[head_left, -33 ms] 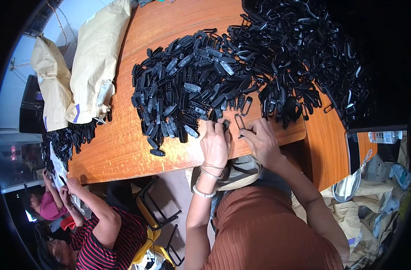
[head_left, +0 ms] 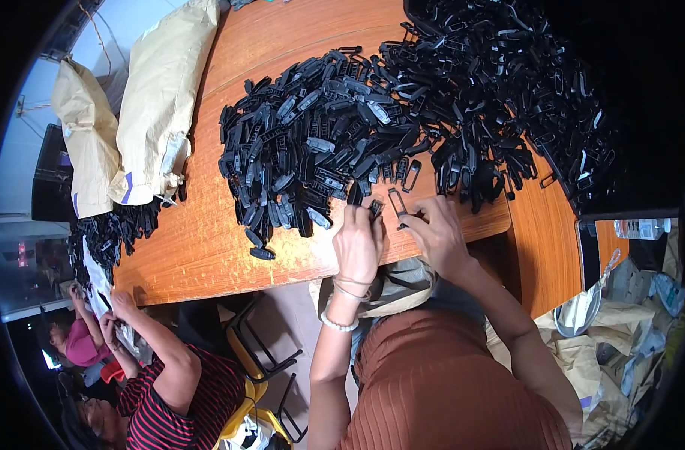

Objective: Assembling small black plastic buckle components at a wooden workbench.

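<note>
- Head view: glossy black plastic clips (head_left: 335,150) heaped on wooden table (head_left: 200,247).
- My left hand (head_left: 357,244) pinches one small clip (head_left: 374,208).
- My right hand (head_left: 436,234) pinches a rectangular loop piece (head_left: 397,202), just beside the left.

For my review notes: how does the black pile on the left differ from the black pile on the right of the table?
The left pile is mostly solid, chunky black pieces; the right pile is mostly open, loop-like frames. The left pile lies wholly on the wooden table, while the right pile runs off toward the dark upper right corner. Both are black plastic parts, and they meet above the left hand and right hand.
</note>
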